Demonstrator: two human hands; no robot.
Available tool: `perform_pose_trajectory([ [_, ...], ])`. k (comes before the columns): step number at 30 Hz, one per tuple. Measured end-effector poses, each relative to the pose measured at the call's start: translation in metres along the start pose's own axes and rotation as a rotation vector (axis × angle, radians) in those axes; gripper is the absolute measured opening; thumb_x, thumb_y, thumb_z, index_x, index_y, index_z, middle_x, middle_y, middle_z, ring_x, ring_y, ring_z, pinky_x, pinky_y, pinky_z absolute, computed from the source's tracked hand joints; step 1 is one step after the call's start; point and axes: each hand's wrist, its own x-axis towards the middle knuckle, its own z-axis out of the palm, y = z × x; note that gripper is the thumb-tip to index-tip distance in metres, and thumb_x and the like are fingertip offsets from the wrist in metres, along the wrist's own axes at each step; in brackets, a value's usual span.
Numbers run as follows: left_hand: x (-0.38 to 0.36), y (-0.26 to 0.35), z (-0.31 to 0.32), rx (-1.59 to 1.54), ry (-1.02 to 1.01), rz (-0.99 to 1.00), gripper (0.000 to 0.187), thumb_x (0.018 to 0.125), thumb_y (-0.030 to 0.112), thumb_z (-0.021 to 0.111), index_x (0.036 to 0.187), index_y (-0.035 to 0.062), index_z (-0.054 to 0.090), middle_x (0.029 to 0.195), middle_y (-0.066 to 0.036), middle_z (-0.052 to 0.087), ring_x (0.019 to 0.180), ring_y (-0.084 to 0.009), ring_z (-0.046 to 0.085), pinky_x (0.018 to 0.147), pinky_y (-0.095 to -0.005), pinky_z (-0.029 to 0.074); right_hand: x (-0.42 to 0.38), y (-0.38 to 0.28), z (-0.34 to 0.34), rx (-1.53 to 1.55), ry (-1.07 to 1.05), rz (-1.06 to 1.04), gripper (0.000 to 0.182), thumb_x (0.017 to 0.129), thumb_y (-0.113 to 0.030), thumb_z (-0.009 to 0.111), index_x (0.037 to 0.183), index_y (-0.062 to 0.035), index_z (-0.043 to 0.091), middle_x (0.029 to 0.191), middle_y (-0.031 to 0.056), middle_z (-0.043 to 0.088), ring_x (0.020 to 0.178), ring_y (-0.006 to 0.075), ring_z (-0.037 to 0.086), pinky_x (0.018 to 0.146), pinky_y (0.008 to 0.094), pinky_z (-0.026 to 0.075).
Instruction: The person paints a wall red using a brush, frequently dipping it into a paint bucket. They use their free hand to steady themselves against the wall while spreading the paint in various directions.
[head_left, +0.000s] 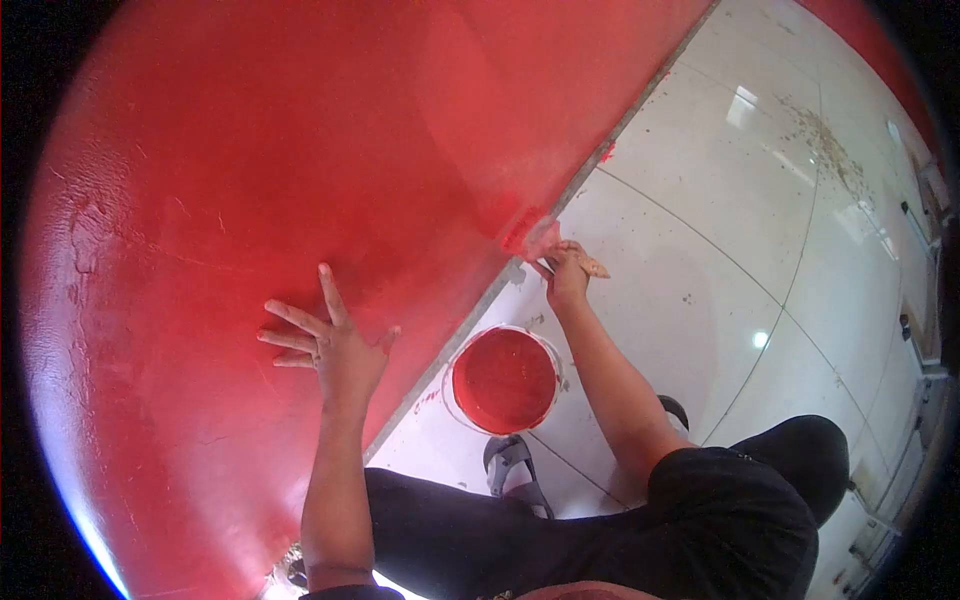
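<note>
My right hand [568, 272] is closed around the wooden handle of a paintbrush [597, 268]. The brush's red-coated bristles touch the lower part of the red wall [300, 170], close to its bottom edge. My left hand [338, 340] has its fingers spread over the wall, farther to the left; whether the palm presses on it is hard to tell. Between my arms stands a round white bucket [447, 385] holding red paint [505, 380]. Red smears show on its rim.
Large white floor tiles [700, 230] lie to the right, with brown debris [825, 145] scattered at the upper right. A grey strip [640, 120] runs along the wall's foot. My sandalled foot [515, 475] is just below the bucket. Red drips [425, 400] mark the floor.
</note>
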Motion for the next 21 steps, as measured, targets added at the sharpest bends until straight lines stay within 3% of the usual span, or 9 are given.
perform_pose_trajectory([
  [4, -0.003, -0.003, -0.010, -0.008, -0.080, 0.001, 0.127, 0.063, 0.040, 0.086, 0.150, 0.0337, -0.007, 0.141, -0.033, -0.037, 0.124, -0.0660, -0.027, 0.095, -0.0818, 0.007, -0.007, -0.014, 0.044, -0.064, 0.064, -0.040, 0.019, 0.085, 0.000, 0.050, 0.096, -0.0144, 0.043, 0.088, 0.0044, 0.056, 0.077, 0.0182, 0.060, 0.068, 0.0331, 0.054],
  [7, 0.000, 0.007, -0.028, -0.146, -0.132, -0.027, 0.126, 0.064, 0.040, 0.085, 0.150, 0.0334, -0.007, 0.141, -0.033, -0.037, 0.123, -0.0659, -0.028, 0.095, -0.0812, 0.007, -0.013, -0.064, 0.135, 0.048, -0.165, -0.190, 0.005, 0.092, -0.012, 0.047, 0.094, -0.0143, 0.044, 0.082, 0.0018, 0.055, 0.072, 0.0137, 0.058, 0.061, 0.0287, 0.050],
  [9, -0.005, 0.014, -0.041, -0.242, -0.172, -0.040, 0.126, 0.064, 0.040, 0.085, 0.150, 0.0334, -0.007, 0.141, -0.033, -0.037, 0.123, -0.0658, -0.028, 0.096, -0.0810, 0.007, -0.007, -0.118, 0.192, 0.032, -0.883, -0.308, 0.008, 0.096, -0.022, 0.045, 0.089, -0.0162, 0.046, 0.078, -0.0010, 0.054, 0.070, 0.0108, 0.057, 0.057, 0.0272, 0.045],
  [11, -0.013, 0.025, -0.049, -0.499, -0.054, 0.004, 0.126, 0.064, 0.041, 0.085, 0.150, 0.0338, -0.006, 0.140, -0.034, -0.036, 0.125, -0.0638, -0.027, 0.098, -0.0793, 0.008, -0.071, -0.178, 0.279, 0.077, -0.435, -0.226, 0.014, 0.097, -0.026, 0.044, 0.088, -0.0179, 0.052, 0.081, -0.0034, 0.060, 0.073, 0.0099, 0.059, 0.058, 0.0259, 0.043],
  [14, -0.017, 0.023, -0.057, -0.516, 0.162, 0.238, 0.115, 0.069, 0.040, 0.082, 0.151, 0.0343, 0.000, 0.143, -0.033, -0.032, 0.124, -0.0681, -0.022, 0.102, -0.0747, 0.009, -0.073, -0.217, 0.340, -0.001, -0.655, -0.467, 0.009, 0.093, -0.021, 0.049, 0.094, -0.0143, 0.054, 0.086, -0.0005, 0.062, 0.077, 0.0133, 0.062, 0.065, 0.0297, 0.049],
  [17, -0.018, 0.019, -0.071, -0.495, 0.005, 0.182, 0.113, 0.069, 0.038, 0.082, 0.151, 0.0349, 0.004, 0.148, -0.027, -0.028, 0.128, -0.0657, -0.018, 0.104, -0.0734, 0.012, -0.083, -0.237, 0.371, 0.108, -0.803, -0.594, 0.015, 0.083, -0.001, 0.057, 0.094, -0.0084, 0.051, 0.091, 0.0085, 0.063, 0.081, 0.0193, 0.064, 0.071, 0.0297, 0.052],
  [18, -0.023, 0.013, -0.067, -0.508, 0.005, 0.169, 0.113, 0.069, 0.038, 0.082, 0.151, 0.0349, 0.004, 0.148, -0.027, -0.028, 0.128, -0.0657, -0.018, 0.104, -0.0734, 0.012, -0.073, -0.220, 0.357, -0.093, -0.793, -0.730, 0.017, 0.095, -0.022, 0.044, 0.080, -0.0147, 0.048, 0.071, -0.0031, 0.051, 0.063, 0.0099, 0.050, 0.053, 0.0253, 0.038],
  [20, -0.025, 0.008, -0.067, -0.478, 0.021, 0.187, 0.109, 0.069, 0.035, 0.082, 0.151, 0.0351, 0.010, 0.152, -0.023, -0.022, 0.132, -0.0628, -0.014, 0.105, -0.0721, 0.013, -0.052, -0.174, 0.302, 0.014, -0.442, -0.388, 0.013, 0.095, -0.029, 0.047, 0.097, -0.0168, 0.049, 0.089, -0.0026, 0.055, 0.078, 0.0103, 0.052, 0.060, 0.0285, 0.043],
  [21, -0.027, 0.004, -0.071, -0.498, 0.019, 0.173, 0.109, 0.069, 0.035, 0.082, 0.151, 0.0351, 0.010, 0.152, -0.023, -0.022, 0.132, -0.0628, -0.014, 0.105, -0.0721, 0.013, -0.031, -0.146, 0.265, 0.005, -0.444, -0.373, 0.021, 0.095, -0.033, 0.047, 0.111, -0.0197, 0.045, 0.104, -0.0032, 0.054, 0.089, 0.0116, 0.052, 0.064, 0.0295, 0.043],
])
